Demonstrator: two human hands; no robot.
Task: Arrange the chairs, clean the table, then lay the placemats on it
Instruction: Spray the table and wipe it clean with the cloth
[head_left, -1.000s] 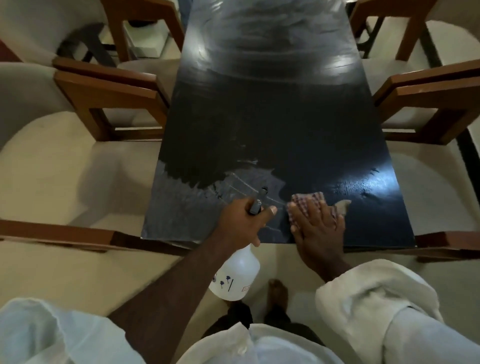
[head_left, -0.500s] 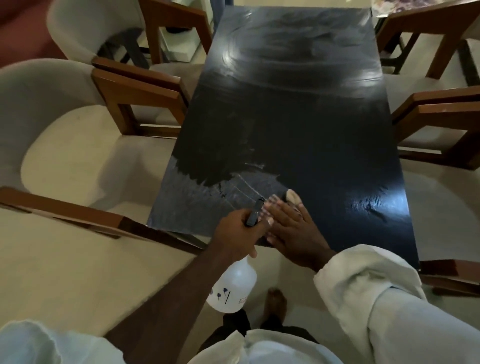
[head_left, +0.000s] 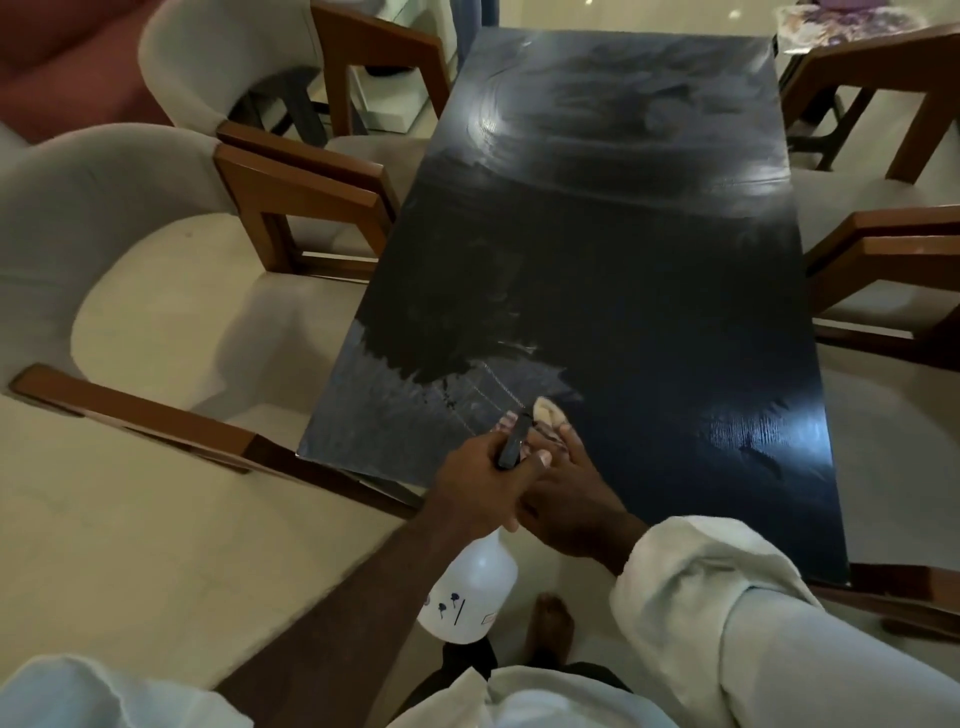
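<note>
Spray bottle (head_left: 470, 597) is clasped by left hand (head_left: 480, 486), cloth (head_left: 549, 410) pressed under right hand's (head_left: 571, 499) seemingly flat fingers (head_left: 571, 441) at table's (head_left: 597, 260) near edge; collision is risked by crowding.

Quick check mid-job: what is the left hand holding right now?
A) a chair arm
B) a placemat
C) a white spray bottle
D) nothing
C: the left hand grips the white spray bottle by its neck, while the right hand presses the cloth on the table.
</note>
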